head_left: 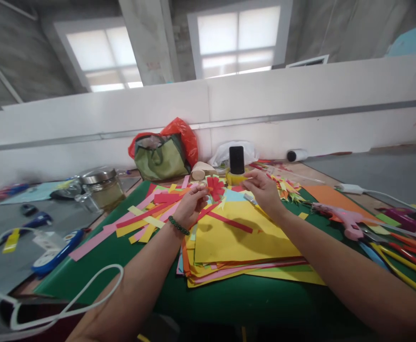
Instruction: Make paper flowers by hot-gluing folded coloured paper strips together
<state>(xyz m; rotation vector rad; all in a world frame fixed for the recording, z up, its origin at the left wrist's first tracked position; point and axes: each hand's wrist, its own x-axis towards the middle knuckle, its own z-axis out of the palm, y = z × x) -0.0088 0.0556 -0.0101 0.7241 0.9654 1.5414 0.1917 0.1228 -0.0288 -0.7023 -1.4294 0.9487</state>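
Holding up a red paper flower [216,188] near the yellow paper [236,244]
The left hand [193,201] pinches the flower's side; whether the right hand [265,192], apart from it, grips anything cannot be told. Too hard a squeeze could crease the petals [217,194].

L hand [194,200], w/ green bead bracelet [178,225] at wrist, pinches red paper flower [216,188]; R hand [263,191], fingers bent, hangs nearby, contents unclear. Below: yellow sheet [236,244] atop multicol. paper stack [208,279] on green mat [225,301]. Paper strips [101,235] lie L; pink glue gun [350,222] R. Behind: upright phone [236,159], green bag [161,160]. Lidded glass jar [105,192] beside mat, L.
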